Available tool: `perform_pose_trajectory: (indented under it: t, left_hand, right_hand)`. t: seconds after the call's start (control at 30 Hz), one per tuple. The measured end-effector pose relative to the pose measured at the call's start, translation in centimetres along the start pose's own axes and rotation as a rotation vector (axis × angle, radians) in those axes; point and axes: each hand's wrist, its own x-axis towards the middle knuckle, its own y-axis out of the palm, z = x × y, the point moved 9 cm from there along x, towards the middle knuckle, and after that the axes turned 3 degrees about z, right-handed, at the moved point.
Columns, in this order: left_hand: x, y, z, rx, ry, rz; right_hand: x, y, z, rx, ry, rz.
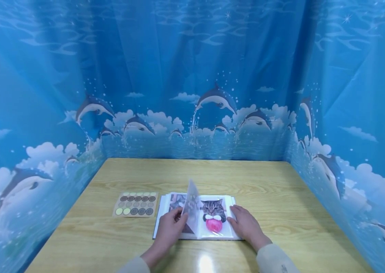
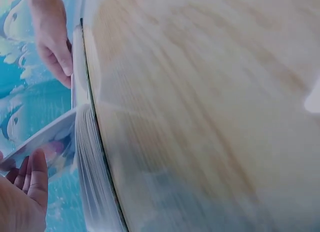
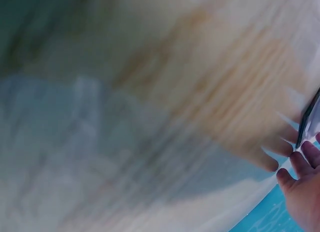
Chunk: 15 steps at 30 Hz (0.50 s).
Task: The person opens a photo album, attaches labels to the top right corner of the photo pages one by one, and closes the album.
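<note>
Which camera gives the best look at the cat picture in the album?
The head view: the cat picture faces the camera, sharp. The left wrist view catches only page edges and a blurred lifted page; the right wrist view shows just the album's corner.

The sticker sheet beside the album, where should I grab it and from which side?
Pinch the sticker sheet by its near left corner, coming in from the left. It lies flat on the table, so only edges offer a hold, and its right edge runs close beside the album.

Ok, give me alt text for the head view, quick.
A left hand lifts a clear page of an open photo album on a wooden table; the right hand rests on the cat photo. A sticker sheet lies beside it.
</note>
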Motion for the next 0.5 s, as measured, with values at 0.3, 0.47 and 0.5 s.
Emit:
perform_pose_trajectory:
  t: [0.3,0.47,0.5]
  left_hand:
    - [-0.2,-1.4,3.0,-0.165,-0.157,0.002]
    - [-0.3,-1.8,3.7,-0.206,-0.19,-0.005]
    - [-0.4,-1.9,3.7,-0.209,-0.192,-0.007]
  right_hand:
    - [-0.1,-0.8,1.5,0.082,-0.09,-0.078]
    - [0.0,-0.7,2.0,0.095,-0.1,-0.069]
    - [0.0,-0.7,2.0,0.092,-0.094,-0.063]
